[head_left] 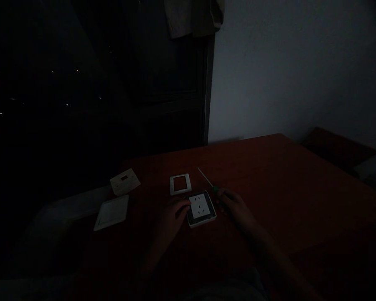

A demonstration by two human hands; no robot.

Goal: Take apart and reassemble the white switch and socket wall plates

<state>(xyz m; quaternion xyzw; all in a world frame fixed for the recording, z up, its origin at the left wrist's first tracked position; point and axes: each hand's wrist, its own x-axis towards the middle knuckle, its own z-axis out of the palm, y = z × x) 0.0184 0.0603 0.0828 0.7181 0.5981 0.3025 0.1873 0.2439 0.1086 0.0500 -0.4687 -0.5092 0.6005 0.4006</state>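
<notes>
A wall socket (201,205) with a white face and dark surround lies face up on the table, in a white box. My left hand (175,213) grips its left edge, fingertips on the rim. On the other side, my right hand (233,205) is closed round the green handle of a screwdriver (206,177). The long shaft points up and to the left, away from the socket. Just beyond the socket lies a white cover frame (180,184) with a square opening. Dim light hides most finger detail.
The reddish-brown table (269,179) runs up to a pale wall (288,71). On its left lie a white switch plate (112,212) and a pale piece with a small rectangular hole (125,182). A dark window (81,92) is behind, with cloth (194,19) hanging above.
</notes>
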